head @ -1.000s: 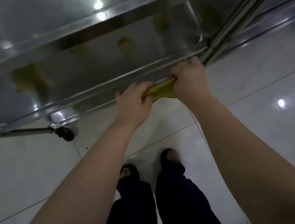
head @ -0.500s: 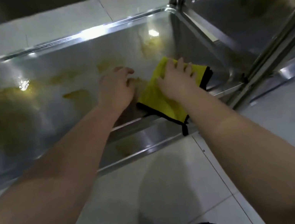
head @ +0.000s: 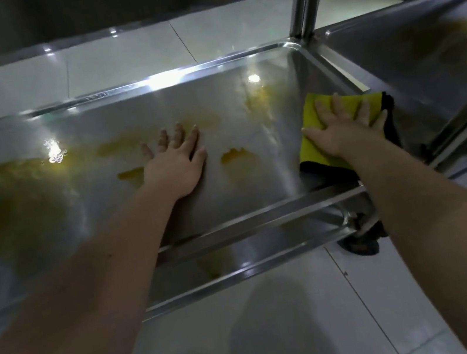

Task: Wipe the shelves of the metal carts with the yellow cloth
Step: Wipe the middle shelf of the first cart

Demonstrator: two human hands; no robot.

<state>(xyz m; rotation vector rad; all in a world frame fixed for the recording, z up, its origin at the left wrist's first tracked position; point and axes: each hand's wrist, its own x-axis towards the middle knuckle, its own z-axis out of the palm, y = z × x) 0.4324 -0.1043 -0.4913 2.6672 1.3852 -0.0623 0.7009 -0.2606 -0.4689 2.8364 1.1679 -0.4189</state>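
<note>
Reaches with both bare arms onto a steel cart shelf (head: 244,104). Presses the right hand (head: 341,128) flat on the yellow cloth (head: 312,149), near the shelf's right wall and just inside the front rail. Right grip apart: fingers straight and fanned over the cloth, nothing pinched. Lays the left hand (head: 175,161) palm down on bare metal at mid-shelf, well apart from the cloth. Left grip apart too, fingers spread, holding nothing.

Black trim (head: 389,116) along the cloth's right and near edges. Between the two hands, a small yellow-brown stain (head: 233,155). Over the shelf's left part, a broad smear (head: 13,198) of the same colour, with more streaks beyond the left fingertips.

To the right, a second cart's shelf (head: 423,61), also smeared; touching the first or only just beside it, cannot tell. At the far right corner, an upright post (head: 304,7). Below the front rail, a lower shelf (head: 240,263) and a dark caster (head: 360,240) on the pale tiled floor (head: 299,335).
</note>
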